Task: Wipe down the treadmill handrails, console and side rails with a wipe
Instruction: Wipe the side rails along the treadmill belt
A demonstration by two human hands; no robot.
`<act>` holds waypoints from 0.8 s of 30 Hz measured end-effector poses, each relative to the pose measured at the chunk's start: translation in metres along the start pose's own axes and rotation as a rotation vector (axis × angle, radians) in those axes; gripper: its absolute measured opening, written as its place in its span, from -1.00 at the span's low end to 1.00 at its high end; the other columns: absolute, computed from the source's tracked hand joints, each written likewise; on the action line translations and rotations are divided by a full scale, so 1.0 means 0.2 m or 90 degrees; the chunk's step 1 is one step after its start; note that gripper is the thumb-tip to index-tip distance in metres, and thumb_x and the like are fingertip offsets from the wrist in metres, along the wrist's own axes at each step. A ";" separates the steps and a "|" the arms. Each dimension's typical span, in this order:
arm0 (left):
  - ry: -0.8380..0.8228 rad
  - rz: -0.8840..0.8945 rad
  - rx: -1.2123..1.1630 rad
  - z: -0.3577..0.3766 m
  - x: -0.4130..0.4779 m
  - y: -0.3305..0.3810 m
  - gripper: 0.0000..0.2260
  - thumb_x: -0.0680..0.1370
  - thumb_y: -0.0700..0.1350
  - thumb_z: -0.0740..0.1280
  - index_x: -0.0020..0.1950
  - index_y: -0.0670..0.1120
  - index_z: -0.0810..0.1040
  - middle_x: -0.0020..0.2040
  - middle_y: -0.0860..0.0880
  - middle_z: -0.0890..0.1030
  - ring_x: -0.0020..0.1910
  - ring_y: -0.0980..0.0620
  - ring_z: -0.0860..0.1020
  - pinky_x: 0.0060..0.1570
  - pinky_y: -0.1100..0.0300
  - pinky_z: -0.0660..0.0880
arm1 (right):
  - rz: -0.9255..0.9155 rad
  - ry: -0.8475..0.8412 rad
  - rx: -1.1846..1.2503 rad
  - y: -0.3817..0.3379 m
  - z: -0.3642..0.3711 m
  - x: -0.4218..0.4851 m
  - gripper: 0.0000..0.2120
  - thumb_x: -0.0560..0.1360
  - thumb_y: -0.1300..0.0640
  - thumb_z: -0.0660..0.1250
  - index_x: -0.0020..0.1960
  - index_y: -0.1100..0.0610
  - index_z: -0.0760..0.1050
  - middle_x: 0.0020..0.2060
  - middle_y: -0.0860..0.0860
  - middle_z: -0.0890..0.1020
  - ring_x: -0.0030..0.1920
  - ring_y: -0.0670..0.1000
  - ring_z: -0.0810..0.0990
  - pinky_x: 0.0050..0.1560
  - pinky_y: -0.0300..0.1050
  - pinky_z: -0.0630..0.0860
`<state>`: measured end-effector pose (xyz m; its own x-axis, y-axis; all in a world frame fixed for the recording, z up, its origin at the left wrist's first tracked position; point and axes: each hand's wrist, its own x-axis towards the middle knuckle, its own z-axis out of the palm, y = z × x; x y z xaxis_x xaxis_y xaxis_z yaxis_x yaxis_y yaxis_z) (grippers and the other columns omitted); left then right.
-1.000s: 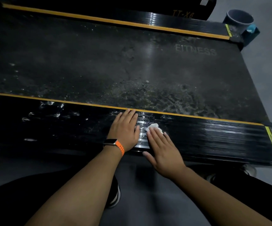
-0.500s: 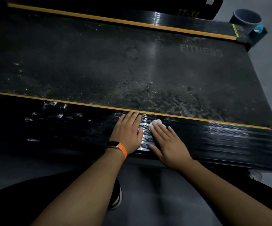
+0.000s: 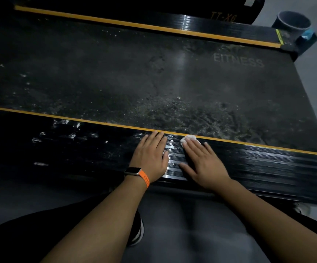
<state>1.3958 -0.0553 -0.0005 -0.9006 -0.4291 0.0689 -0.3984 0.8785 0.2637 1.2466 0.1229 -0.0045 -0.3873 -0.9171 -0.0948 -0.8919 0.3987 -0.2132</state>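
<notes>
1. The small crumpled white wipe [image 3: 189,139] sits on the ribbed black plastic side rail [image 3: 258,164], just beside its yellow stripe [image 3: 248,144].
2. My right hand [image 3: 204,165] presses it down with straight fingers; my left hand [image 3: 150,156] rests spread alongside.
3. I judge this to be the side-rail step. Next calls for a firm slide along the ribs.

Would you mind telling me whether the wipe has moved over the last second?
Yes. The wipe under the right hand has slid forward and now reaches the yellow stripe, which it earlier sat short of.
</notes>
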 end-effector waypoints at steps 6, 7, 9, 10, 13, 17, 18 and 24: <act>-0.016 -0.008 -0.007 0.00 0.00 0.00 -0.46 0.65 0.08 0.03 0.56 -0.14 0.37 0.59 -0.09 0.35 0.60 -0.07 0.24 0.60 -0.08 0.14 | 0.084 0.036 0.023 0.23 -0.03 -0.18 -0.26 0.65 -0.37 -0.08 0.69 0.01 0.11 0.67 -0.08 0.11 0.68 -0.09 -0.01 0.65 0.17 0.11; -0.018 -0.008 -0.007 0.00 0.00 0.00 -0.46 0.65 0.08 0.04 0.56 -0.14 0.37 0.59 -0.09 0.34 0.60 -0.07 0.23 0.60 -0.08 0.14 | 0.095 0.044 0.031 0.21 -0.02 -0.17 -0.24 0.64 -0.39 -0.07 0.69 0.04 0.12 0.67 -0.05 0.12 0.68 -0.06 0.00 0.65 0.17 0.11; -0.018 -0.008 -0.005 0.00 0.00 0.00 -0.46 0.65 0.08 0.04 0.56 -0.13 0.37 0.59 -0.09 0.35 0.60 -0.07 0.23 0.59 -0.08 0.15 | 0.095 0.053 0.042 0.12 -0.01 -0.12 -0.18 0.63 -0.43 -0.10 0.69 0.09 0.14 0.66 -0.01 0.12 0.67 -0.02 0.00 0.65 0.13 0.08; -0.018 -0.007 -0.005 0.00 0.00 0.00 -0.46 0.65 0.08 0.05 0.56 -0.13 0.37 0.58 -0.09 0.35 0.60 -0.07 0.24 0.59 -0.08 0.16 | 0.082 0.049 0.049 0.07 -0.01 -0.08 -0.15 0.62 -0.46 -0.13 0.69 0.09 0.13 0.66 -0.01 0.11 0.67 -0.02 -0.01 0.65 0.10 0.04; -0.014 -0.003 -0.010 0.00 0.00 0.00 -0.47 0.64 0.07 0.07 0.54 -0.14 0.40 0.57 -0.09 0.38 0.59 -0.07 0.26 0.57 -0.09 0.19 | 0.031 0.007 0.068 -0.05 -0.02 0.02 -0.09 0.58 -0.51 -0.22 0.70 0.07 0.06 0.66 -0.03 0.04 0.68 -0.04 -0.08 0.65 0.05 -0.05; -0.013 -0.002 -0.011 0.00 0.00 -0.01 -0.49 0.65 0.06 0.08 0.55 -0.13 0.39 0.57 -0.08 0.37 0.59 -0.07 0.26 0.58 -0.08 0.17 | -0.013 -0.031 0.016 0.03 -0.04 0.01 -0.17 0.60 -0.48 -0.27 0.71 -0.01 -0.02 0.68 -0.08 -0.03 0.67 -0.12 -0.16 0.67 0.05 -0.05; -0.014 -0.003 -0.013 0.00 0.00 -0.01 -0.49 0.65 0.06 0.08 0.55 -0.12 0.39 0.57 -0.08 0.37 0.59 -0.06 0.25 0.59 -0.07 0.16 | -0.007 -0.032 0.007 0.08 -0.05 -0.02 -0.19 0.61 -0.46 -0.26 0.71 -0.02 -0.01 0.68 -0.10 -0.02 0.67 -0.14 -0.17 0.68 0.06 -0.03; -0.045 -0.006 -0.022 -0.02 0.00 -0.01 -0.48 0.65 0.05 0.06 0.56 -0.14 0.38 0.58 -0.07 0.36 0.60 -0.07 0.24 0.59 -0.09 0.17 | 0.048 -0.071 0.031 0.21 -0.14 -0.11 -0.12 0.55 -0.51 -0.31 0.69 -0.03 0.05 0.66 -0.13 -0.01 0.67 -0.13 -0.13 0.65 -0.03 -0.09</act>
<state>1.3970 -0.0572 0.0033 -0.9073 -0.4206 -0.0017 -0.4021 0.8661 0.2971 1.2109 0.1606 0.0158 -0.4223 -0.8797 -0.2188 -0.8476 0.4687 -0.2488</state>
